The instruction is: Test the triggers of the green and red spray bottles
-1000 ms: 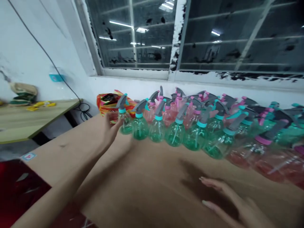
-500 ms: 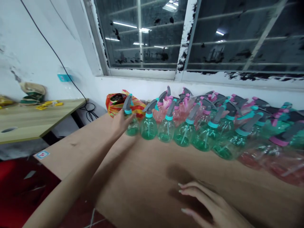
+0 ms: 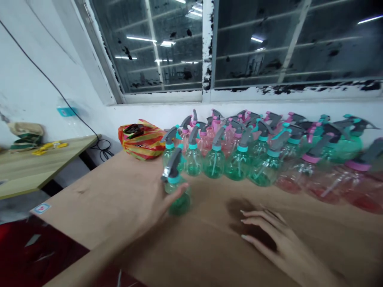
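My left hand (image 3: 163, 199) is wrapped round a green spray bottle (image 3: 180, 201) with a turquoise collar and grey trigger head, in front of the row. Part of the bottle's left side is hidden by the hand. To the right, my right hand (image 3: 272, 231) hovers low over the table with its fingers apart and nothing in them. Beyond both hands stand several more green spray bottles (image 3: 214, 162) in a line. Pink spray bottles (image 3: 290, 177) with grey heads and pink collars continue that line on the right.
Behind the front row, more pink and green bottles crowd toward the wall and window. A red-and-yellow striped plastic bag (image 3: 143, 143) lies at the row's left end. Left of the wooden table (image 3: 104, 195) stands a second desk (image 3: 30, 171) with yellow items (image 3: 49, 147) on it.
My left hand has brought the green spray bottle from the row's left end nearer to me. The view has shifted to the right. My right hand stays open above the table.
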`<act>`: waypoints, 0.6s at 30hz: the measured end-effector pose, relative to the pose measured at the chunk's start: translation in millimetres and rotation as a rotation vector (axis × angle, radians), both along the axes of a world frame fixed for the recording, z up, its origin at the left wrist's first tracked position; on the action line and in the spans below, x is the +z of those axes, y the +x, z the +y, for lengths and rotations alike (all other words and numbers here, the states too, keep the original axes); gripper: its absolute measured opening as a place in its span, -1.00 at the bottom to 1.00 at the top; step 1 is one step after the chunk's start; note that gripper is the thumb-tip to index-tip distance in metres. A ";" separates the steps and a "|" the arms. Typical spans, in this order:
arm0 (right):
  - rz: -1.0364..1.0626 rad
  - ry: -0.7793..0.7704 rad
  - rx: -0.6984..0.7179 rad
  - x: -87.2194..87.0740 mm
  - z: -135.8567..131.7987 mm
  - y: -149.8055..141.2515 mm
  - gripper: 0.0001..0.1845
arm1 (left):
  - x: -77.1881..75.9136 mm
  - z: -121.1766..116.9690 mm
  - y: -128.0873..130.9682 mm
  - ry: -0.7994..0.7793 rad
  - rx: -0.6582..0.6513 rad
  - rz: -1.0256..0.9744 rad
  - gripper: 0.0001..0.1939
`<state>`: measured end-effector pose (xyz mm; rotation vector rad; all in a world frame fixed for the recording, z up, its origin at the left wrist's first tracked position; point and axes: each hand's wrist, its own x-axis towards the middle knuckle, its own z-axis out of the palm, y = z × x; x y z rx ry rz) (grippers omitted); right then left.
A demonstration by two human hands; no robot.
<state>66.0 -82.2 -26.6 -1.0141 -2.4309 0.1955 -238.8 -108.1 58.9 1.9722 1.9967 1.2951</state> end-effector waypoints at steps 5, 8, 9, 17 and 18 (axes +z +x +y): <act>0.008 0.001 -0.071 -1.7 9.0 30.5 -0.73 | 4.4 6.8 80.3 -0.179 -0.233 0.082 -0.60; 0.013 0.022 -0.121 -7.6 12.1 58.7 -0.74 | 3.7 15.4 111.9 -0.245 -0.365 0.086 -0.54; 0.016 0.031 -0.136 -10.2 12.4 68.5 -0.74 | 3.7 17.8 119.4 -0.254 -0.401 0.085 -0.54; 0.009 0.030 -0.209 -13.7 16.9 111.4 -0.64 | 19.2 28.4 134.8 -0.304 -0.556 0.028 -0.40; 0.013 0.026 -0.212 -11.5 18.8 110.8 -0.65 | 22.0 30.7 133.5 -0.318 -0.573 -0.022 -0.37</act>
